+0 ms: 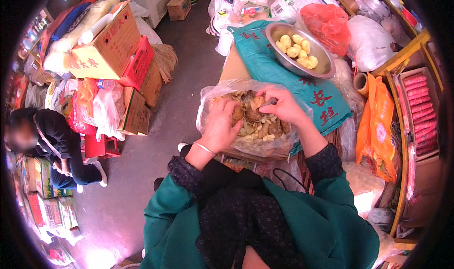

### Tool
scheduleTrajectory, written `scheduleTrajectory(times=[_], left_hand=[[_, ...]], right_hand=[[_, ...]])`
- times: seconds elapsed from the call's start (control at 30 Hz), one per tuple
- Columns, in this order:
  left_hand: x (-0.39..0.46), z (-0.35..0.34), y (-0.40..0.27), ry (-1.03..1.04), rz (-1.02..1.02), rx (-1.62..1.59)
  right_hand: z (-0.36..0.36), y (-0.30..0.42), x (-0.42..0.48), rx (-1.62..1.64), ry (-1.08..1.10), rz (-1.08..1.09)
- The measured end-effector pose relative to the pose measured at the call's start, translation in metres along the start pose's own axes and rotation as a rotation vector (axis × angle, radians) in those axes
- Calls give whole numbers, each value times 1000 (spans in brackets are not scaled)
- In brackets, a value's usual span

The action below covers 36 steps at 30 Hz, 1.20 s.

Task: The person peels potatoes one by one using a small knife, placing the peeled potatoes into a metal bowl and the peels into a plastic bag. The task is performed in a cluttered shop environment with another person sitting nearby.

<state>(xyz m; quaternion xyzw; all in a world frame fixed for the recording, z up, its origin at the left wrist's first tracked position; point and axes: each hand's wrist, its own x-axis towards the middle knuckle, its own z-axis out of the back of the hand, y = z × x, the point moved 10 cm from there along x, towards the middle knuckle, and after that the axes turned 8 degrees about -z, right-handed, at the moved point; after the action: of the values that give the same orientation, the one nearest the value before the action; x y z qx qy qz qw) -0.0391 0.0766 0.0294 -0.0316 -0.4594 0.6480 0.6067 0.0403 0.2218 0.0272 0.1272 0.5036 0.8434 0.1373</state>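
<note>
My left hand (223,121) is in a clear plastic bag (209,91), its fingers around a brown unpeeled potato (237,115). My right hand (282,105) pinches a small dark-handled tool (268,105) above the bag's contents; its working end cannot be made out. Pale peelings (260,130) and several brown potatoes lie in the bag between the hands. Beyond the bag, a steel bowl (328,65) holds several peeled yellow potatoes (303,52). It rests tilted on a teal sack (255,61) that bears writing.
Stacked cardboard boxes (106,45) and a straw broom (165,61) stand to the left. Further left a person in dark clothes (60,144) bends forward. A wooden shelf frame (397,109) with red packets (420,109) is at right, beside an orange bag (377,127).
</note>
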Motion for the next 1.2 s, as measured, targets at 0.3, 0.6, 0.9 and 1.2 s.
scheduleTrajectory(times=[0.3,0.6,0.9,1.2], left_hand=[[12,-31,8,-41,215,-725],[13,-5,-11,-53,49,-230],[11,-24,19,-121,251,-613],[19,-4,-8,-70,121,-86]], right_hand=[[4,11,-7,613,-48,53],[12,-17,-9,587,-101,-180],[15,-6,-8,553,-126,-62],[-3,9,-10,417,-47,25]])
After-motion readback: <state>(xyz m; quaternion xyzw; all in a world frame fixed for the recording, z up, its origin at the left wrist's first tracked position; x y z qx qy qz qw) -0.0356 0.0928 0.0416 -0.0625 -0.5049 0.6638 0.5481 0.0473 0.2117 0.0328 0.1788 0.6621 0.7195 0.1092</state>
